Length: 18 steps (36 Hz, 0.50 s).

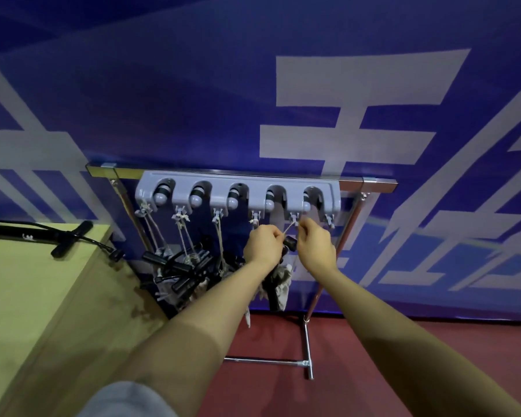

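Both hands are pinching one thin cord (287, 229). The left hand (263, 245) is curling its fingertips round the lower stretch, and the right hand (315, 246) is nipping the upper end just beneath a small hook (294, 218) on the grey rack (238, 200). Between the two grips a black handle (290, 242) is showing, and the rest of the tool is dangling under the left wrist, partly hidden. Whether the loop is seated over the hook I cannot tell. If either pinch is loosening before the loop catches, the weight is likely to drag the cord off the short prong and drop the tool. Swinging it left of the left grip is risking a snag in the hanging bundles (178, 263), and tugging hard is liable to rock the stand.
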Available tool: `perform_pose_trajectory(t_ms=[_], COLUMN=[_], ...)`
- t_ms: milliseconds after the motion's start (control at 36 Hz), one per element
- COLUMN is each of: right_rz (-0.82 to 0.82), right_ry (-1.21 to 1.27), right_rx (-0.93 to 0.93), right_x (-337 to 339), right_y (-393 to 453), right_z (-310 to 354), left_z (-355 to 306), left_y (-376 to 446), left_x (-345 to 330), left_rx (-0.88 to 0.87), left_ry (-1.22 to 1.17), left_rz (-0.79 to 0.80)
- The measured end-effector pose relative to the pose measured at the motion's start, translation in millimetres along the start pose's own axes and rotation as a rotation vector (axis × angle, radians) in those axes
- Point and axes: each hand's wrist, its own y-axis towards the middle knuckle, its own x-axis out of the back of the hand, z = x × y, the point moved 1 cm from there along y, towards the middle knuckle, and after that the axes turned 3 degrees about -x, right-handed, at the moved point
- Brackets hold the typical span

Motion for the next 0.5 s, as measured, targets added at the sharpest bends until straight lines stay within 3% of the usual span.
perform_pose_trajectory(t_ms=[250, 500], right_rz=[0.002, 0.106], right_ry=[0.018, 0.042], right_rx=[-0.118, -0.036], right_x=[-12, -36], right_y=[-29, -71], right_z=[-3, 41], left_z=[22, 64], left_y=[-17, -44], left_x=[8, 63], left_rx=[-0.023, 0.003], left_ry=[-0.025, -0.070], left_rz=[0.069, 0.072])
